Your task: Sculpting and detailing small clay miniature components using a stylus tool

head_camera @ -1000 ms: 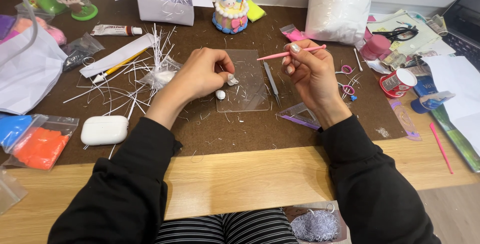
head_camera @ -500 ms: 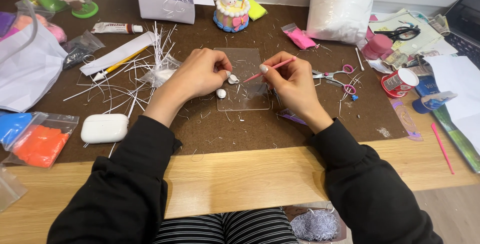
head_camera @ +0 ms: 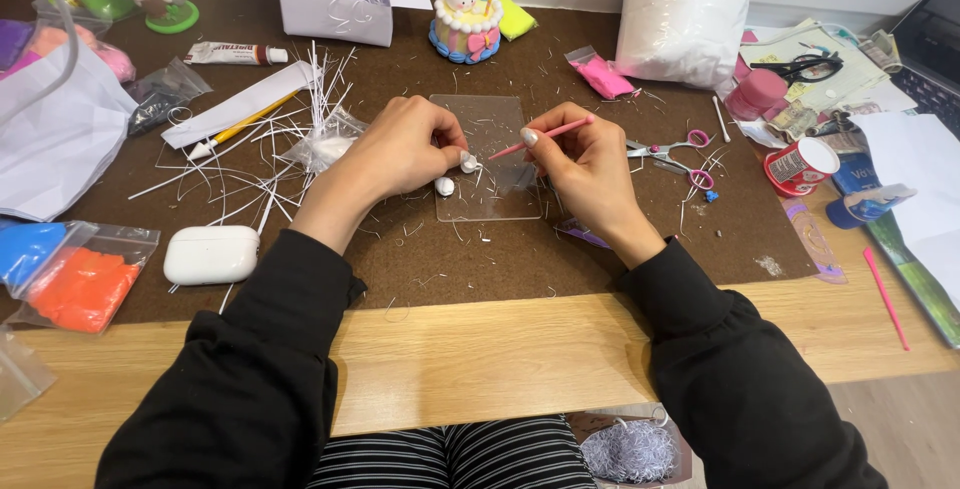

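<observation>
On a clear plastic sheet (head_camera: 487,161), the left hand (head_camera: 405,154) pinches a small white clay piece (head_camera: 467,162) at the sheet's left edge; right hand (head_camera: 580,161) fingers grip a thin pink tool (head_camera: 545,137) pencil-style. The clay looks soft and light, best pinched gently by its sides.

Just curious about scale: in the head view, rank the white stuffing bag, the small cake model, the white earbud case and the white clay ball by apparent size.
1. white stuffing bag
2. small cake model, though it sits farther back
3. white earbud case, close to the cake
4. white clay ball

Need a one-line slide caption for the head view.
Left hand pinches a small white clay piece over a clear plastic sheet while right hand holds a pink sculpting tool to it.
</observation>
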